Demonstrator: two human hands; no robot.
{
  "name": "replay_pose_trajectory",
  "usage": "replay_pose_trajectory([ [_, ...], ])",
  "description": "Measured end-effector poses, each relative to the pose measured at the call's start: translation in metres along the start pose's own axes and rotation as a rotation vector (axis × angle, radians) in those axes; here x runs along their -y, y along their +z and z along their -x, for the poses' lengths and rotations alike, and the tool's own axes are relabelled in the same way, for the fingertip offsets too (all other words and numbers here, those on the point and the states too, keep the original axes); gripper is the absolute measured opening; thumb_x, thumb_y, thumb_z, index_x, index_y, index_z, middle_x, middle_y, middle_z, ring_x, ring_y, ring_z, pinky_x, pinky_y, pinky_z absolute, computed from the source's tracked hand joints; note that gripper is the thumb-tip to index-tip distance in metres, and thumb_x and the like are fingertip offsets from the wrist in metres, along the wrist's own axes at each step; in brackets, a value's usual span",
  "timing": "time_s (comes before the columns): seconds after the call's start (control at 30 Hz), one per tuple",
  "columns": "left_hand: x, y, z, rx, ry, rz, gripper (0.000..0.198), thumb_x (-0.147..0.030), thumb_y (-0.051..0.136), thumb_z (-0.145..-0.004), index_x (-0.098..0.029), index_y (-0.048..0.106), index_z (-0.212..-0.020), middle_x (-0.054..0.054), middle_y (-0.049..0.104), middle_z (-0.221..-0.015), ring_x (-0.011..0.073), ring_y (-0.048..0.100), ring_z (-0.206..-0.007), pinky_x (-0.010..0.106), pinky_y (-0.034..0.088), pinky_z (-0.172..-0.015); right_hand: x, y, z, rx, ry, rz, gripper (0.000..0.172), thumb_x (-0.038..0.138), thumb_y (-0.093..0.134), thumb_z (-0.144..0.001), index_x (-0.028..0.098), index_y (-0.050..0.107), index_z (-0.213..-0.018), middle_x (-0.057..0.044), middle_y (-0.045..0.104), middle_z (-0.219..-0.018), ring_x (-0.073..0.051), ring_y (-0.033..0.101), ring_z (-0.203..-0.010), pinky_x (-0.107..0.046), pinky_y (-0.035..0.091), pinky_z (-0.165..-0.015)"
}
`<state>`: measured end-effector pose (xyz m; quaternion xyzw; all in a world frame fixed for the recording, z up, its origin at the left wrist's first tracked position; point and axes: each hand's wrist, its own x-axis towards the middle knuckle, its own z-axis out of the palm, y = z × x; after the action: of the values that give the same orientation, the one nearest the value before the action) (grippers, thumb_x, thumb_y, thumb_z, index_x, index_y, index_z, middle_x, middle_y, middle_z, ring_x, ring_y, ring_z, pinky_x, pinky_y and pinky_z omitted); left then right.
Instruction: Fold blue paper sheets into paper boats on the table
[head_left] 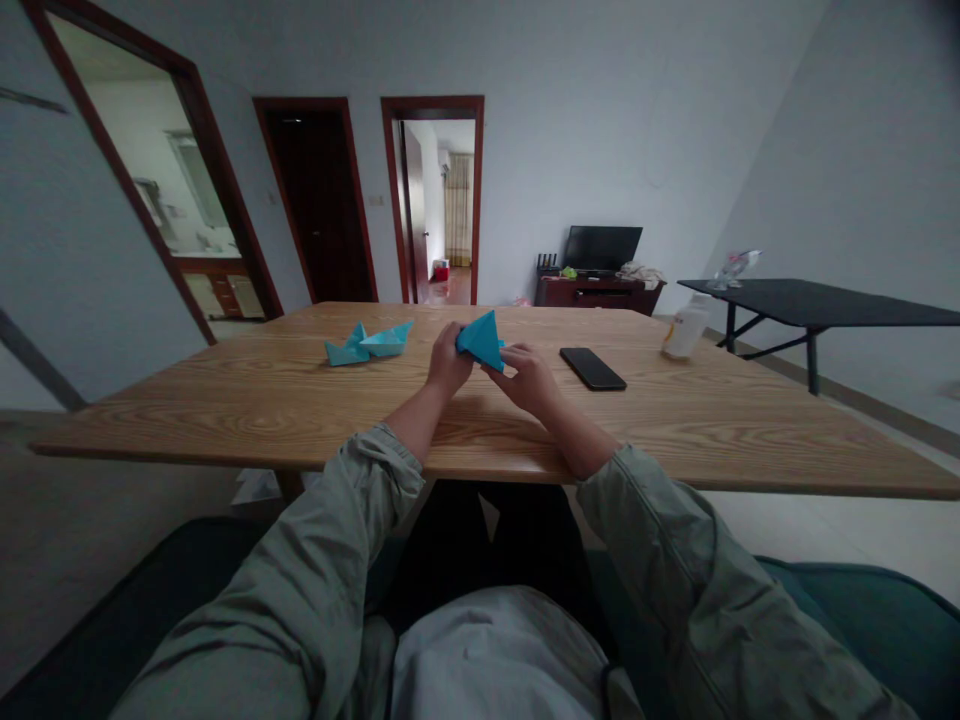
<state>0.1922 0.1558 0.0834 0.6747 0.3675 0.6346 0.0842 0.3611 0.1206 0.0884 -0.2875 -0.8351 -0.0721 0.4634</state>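
Observation:
Both my hands hold a folded blue paper piece (481,338) just above the wooden table (225,400). My left hand (448,362) pinches its left side with curled fingers. My right hand (529,378) grips its lower right edge, fingers closed on the paper. The piece is a pointed triangle shape, tip up. To the left on the table lie finished blue paper figures (367,343), apart from my hands.
A black phone (592,368) lies flat to the right of my hands. A white bottle (684,330) stands further right. A black side table (825,300) stands at the right, a TV stand (598,290) and open doorways along the far wall.

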Motion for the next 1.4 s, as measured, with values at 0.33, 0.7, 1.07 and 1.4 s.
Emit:
replay_pose_trajectory([
  [0.33, -0.001, -0.002, -0.001, 0.002, -0.029, 0.015, 0.022, -0.007, 0.056, -0.069, -0.020, 0.058, -0.088, -0.001, 0.061, -0.077, 0.0165, 0.057, -0.079, 0.027, 0.045, -0.070, -0.006, 0.001, 0.003, -0.042, 0.140, -0.029, 0.018, 0.023, 0.058, -0.084, 0.019, 0.071, -0.095, -0.006, 0.071, -0.090, -0.022, 0.062, -0.084, -0.032, 0.047, -0.077],
  [0.7, -0.005, 0.002, 0.001, 0.060, 0.017, -0.039, 0.024, -0.007, 0.053, -0.072, -0.018, 0.058, -0.092, 0.000, 0.061, -0.081, 0.0157, 0.055, -0.080, 0.027, 0.044, -0.076, -0.001, -0.001, -0.003, 0.066, 0.135, -0.305, 0.023, 0.033, 0.055, -0.085, 0.018, 0.069, -0.075, -0.002, 0.069, -0.078, -0.018, 0.060, -0.074, -0.029, 0.043, -0.071],
  [1.07, -0.016, 0.008, 0.007, 0.137, 0.062, -0.169, 0.012, -0.012, 0.057, -0.075, -0.019, 0.054, -0.084, 0.001, 0.059, -0.082, 0.0166, 0.055, -0.079, 0.028, 0.044, -0.074, -0.018, 0.002, -0.004, -0.004, 0.430, -0.451, 0.021, 0.032, 0.040, -0.072, 0.020, 0.043, -0.056, 0.003, 0.038, -0.055, -0.012, 0.036, -0.057, -0.025, 0.028, -0.055],
  [1.4, -0.021, 0.019, 0.011, 0.073, 0.021, -0.207, 0.016, -0.017, 0.060, -0.076, -0.021, 0.048, -0.086, 0.001, 0.057, -0.081, 0.0179, 0.055, -0.077, 0.030, 0.043, -0.072, -0.011, 0.011, 0.003, -0.115, 0.393, -0.269, 0.008, 0.027, 0.041, -0.076, 0.022, 0.043, -0.082, 0.000, 0.050, -0.072, -0.018, 0.045, -0.069, -0.030, 0.037, -0.064],
])
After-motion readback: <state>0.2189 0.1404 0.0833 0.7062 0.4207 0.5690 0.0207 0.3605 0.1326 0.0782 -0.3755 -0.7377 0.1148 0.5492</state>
